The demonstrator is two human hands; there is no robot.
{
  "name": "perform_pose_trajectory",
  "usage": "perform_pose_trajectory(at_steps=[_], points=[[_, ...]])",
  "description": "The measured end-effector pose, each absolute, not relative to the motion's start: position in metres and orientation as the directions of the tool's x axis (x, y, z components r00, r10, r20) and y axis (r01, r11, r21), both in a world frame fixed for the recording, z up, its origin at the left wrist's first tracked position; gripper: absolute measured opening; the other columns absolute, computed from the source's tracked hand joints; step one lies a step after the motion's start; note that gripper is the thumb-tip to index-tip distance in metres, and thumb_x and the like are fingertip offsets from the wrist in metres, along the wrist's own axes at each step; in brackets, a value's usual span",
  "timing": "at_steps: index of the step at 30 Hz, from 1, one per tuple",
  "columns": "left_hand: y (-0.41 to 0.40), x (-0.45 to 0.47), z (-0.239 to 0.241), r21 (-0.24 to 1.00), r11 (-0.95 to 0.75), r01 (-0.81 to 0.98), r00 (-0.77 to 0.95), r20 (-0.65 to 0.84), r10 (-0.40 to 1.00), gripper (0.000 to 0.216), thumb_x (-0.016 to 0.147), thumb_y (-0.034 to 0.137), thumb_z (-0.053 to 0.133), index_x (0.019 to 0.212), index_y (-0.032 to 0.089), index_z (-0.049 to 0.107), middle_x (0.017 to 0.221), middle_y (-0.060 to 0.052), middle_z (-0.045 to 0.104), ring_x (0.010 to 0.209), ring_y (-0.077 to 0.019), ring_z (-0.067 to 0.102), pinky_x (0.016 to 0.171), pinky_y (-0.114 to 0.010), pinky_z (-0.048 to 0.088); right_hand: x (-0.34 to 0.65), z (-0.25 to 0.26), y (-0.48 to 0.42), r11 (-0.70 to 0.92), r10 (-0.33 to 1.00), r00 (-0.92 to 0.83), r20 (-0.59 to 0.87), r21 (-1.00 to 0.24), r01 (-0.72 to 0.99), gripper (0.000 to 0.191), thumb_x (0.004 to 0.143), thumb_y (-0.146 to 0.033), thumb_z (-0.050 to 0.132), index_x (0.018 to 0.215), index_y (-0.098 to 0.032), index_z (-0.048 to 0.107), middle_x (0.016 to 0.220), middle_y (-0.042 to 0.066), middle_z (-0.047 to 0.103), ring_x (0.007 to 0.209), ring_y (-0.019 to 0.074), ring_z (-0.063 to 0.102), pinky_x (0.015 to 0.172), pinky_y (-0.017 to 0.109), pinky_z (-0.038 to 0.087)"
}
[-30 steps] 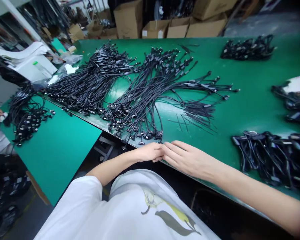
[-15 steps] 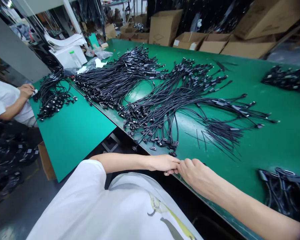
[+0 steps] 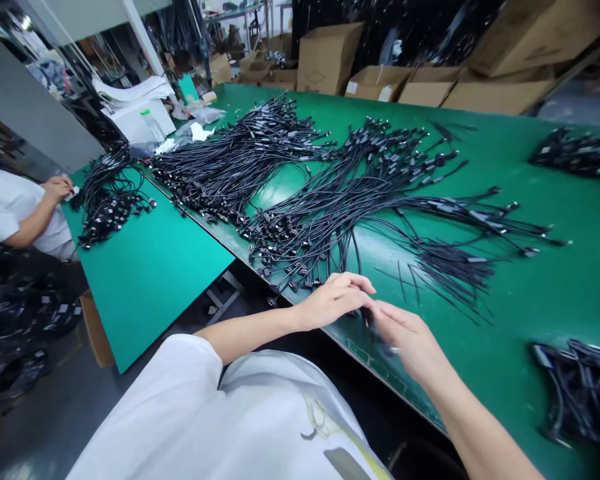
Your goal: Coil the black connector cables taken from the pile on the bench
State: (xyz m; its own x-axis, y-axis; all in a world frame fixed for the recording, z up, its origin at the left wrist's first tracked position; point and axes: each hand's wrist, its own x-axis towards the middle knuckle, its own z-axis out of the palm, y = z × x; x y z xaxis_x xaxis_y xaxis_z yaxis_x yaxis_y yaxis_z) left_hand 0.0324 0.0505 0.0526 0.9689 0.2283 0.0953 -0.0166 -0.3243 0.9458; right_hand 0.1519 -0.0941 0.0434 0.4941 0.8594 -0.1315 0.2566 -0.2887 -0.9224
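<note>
My left hand (image 3: 333,300) and my right hand (image 3: 403,330) meet over the front edge of the green table (image 3: 535,287), fingertips touching. Below the fingers hangs a dark, motion-blurred thing (image 3: 379,333), seemingly a folded black cable with a shiny end; both hands are closed about it. My fingers partly cover it. Just beyond my left hand lies a wide spread of black cables (image 3: 330,207), their plugs toward me. Right of them is a bunch of thin black strips (image 3: 453,267), a few scattered loose.
A bundle of folded cables (image 3: 575,387) lies at near right, another dark bundle (image 3: 575,153) at far right. Cardboard boxes (image 3: 330,57) stand along the back edge. At left, a co-worker's hands (image 3: 57,189) are by a cable pile (image 3: 113,200) on a lower green board (image 3: 155,280).
My hands have risen from the table's edge, and the left fingers have straightened somewhat over the right ones. The dark thing beneath them now shows. The view has shifted slightly.
</note>
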Motion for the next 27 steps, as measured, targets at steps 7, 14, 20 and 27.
perform_pose_trajectory(at_steps=[7, 14, 20, 27], points=[[0.045, 0.037, 0.038, 0.984, 0.008, 0.176, 0.960, -0.174, 0.221, 0.078, 0.094, 0.067, 0.020, 0.093, 0.012, 0.076, 0.089, -0.010, 0.064, 0.093, -0.0198, 0.058, 0.097, -0.036, 0.043, 0.141, 0.061, -0.103, -0.235, 0.826, 0.499, 0.262, -0.645, 0.727, 0.039, 0.094, -0.040, 0.040, 0.067, -0.018, 0.057, 0.067, 0.004, 0.059, 0.064, 0.0149, 0.052, 0.062, 0.026, 0.035], [0.044, 0.035, 0.056, 0.996, 0.075, 0.052, 0.997, -0.055, 0.044, 0.076, 0.075, 0.082, 0.048, 0.094, 0.014, 0.076, 0.105, -0.012, 0.064, 0.100, -0.0227, 0.060, 0.094, -0.036, 0.048, 0.132, 0.042, -0.099, -0.229, 0.926, 0.356, -0.127, -0.938, 0.260, 0.048, 0.088, -0.057, 0.048, 0.065, -0.016, 0.057, 0.061, 0.001, 0.051, 0.055, 0.0117, 0.041, 0.055, 0.025, 0.032], [0.029, 0.028, 0.042, 0.999, -0.049, -0.001, 0.927, 0.020, 0.376, 0.050, 0.088, 0.054, 0.056, 0.128, 0.025, 0.061, 0.148, -0.008, 0.043, 0.139, -0.0242, 0.037, 0.120, -0.040, 0.023, 0.136, 0.036, -0.103, -0.263, 0.801, 0.580, -0.149, -0.958, 0.117, 0.048, 0.086, -0.060, 0.049, 0.062, -0.018, 0.048, 0.056, -0.002, 0.039, 0.054, 0.0107, 0.033, 0.054, 0.025, 0.026], [0.015, 0.037, 0.021, 0.952, 0.304, 0.022, 0.957, -0.109, 0.271, 0.044, 0.091, 0.046, 0.056, 0.126, 0.021, 0.063, 0.145, -0.009, 0.052, 0.142, -0.0250, 0.038, 0.120, -0.040, 0.025, 0.129, 0.034, -0.102, -0.211, 0.720, 0.693, 0.027, -0.944, 0.255, 0.042, 0.088, -0.054, 0.046, 0.064, -0.019, 0.046, 0.061, 0.000, 0.045, 0.059, 0.0130, 0.041, 0.058, 0.026, 0.032]])
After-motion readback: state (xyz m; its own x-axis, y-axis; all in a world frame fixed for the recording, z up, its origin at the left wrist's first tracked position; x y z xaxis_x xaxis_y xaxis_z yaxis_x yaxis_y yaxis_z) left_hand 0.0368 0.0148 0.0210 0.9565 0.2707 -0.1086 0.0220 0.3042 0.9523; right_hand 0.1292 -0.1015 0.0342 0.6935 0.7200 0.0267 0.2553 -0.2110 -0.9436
